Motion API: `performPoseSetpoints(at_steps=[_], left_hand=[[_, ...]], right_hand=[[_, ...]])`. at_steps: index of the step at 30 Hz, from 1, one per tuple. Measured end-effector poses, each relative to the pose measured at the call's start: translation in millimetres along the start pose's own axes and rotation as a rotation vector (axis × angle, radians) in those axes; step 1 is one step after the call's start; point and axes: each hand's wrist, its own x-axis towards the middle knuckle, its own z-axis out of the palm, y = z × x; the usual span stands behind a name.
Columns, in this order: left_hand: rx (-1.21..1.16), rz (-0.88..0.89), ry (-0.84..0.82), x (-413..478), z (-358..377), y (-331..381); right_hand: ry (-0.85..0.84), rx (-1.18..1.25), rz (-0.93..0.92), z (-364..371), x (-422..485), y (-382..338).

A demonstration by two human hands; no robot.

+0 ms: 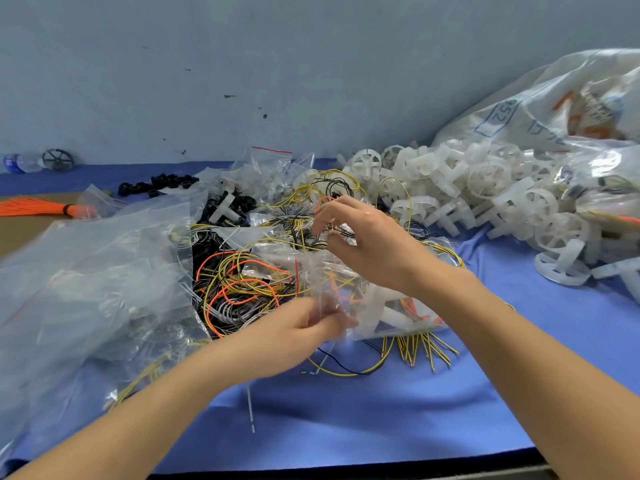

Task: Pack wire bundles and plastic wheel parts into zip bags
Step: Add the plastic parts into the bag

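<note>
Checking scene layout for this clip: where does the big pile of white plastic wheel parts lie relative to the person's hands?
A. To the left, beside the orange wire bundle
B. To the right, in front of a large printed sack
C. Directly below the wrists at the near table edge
B: the white wheel parts are heaped right of both hands, just before the large printed sack.

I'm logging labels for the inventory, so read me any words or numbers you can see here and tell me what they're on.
"952": blue print inside a box outline on the big white sack at right; I read it with some doubt.
Other blue marks beside it: too blurred to read.
Water bottle label, far left: too small to read.
</note>
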Motion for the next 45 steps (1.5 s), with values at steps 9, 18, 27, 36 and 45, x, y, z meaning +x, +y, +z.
performPoseSetpoints(at_steps=[9,18,27,36,45], left_hand=[[0.096,0.026,-0.001,-5.6,9.8,8.7],[0.076,0.030,-0.064,1.8,-3.5,16.7],[0.431,0.203,0.417,-4.6,-63.4,26.2],[0.352,0.220,0.548,-23.2,-98.9,71.3],[0.604,0.379,0.791,-43.4,-103.2,110.4]], right_hand=[[-0.319,-0.063,0.337,2.8,-0.8,11.4],[-0.425,0.087,0.375,3.4,8.4,24.6],[0.124,0.530,0.405,-29.1,9.4,34.3],[0.370,0.789,0.262,-63.4,-2.9,1.7],[0.428,0.818,0.225,-66.7,-9.4,-23.4]])
